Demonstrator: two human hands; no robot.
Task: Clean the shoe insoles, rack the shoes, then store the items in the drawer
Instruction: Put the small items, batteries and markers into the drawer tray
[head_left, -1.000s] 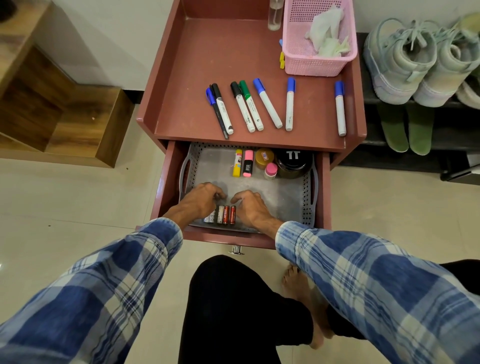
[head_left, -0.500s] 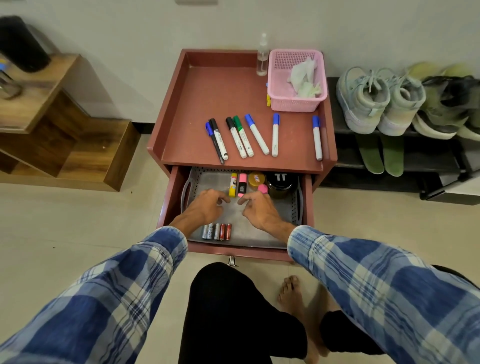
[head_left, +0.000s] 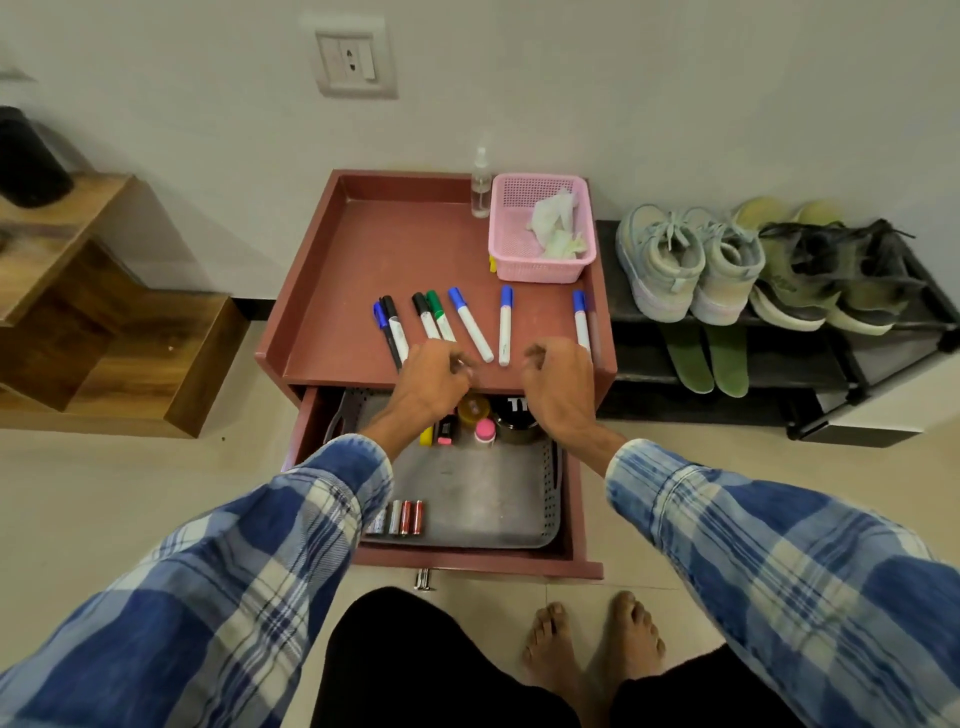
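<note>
Left hand and right hand are raised from the drawer to the markers, held apart, fingers curled, grip unclear.

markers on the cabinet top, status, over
Left hand over ends of black- and green-capped white markers, grip unclear. Right hand loosely curled, empty, near blue-capped marker. Markers all on red cabinet top; grey plastic drawer tray open. Nothing blocking.
</note>
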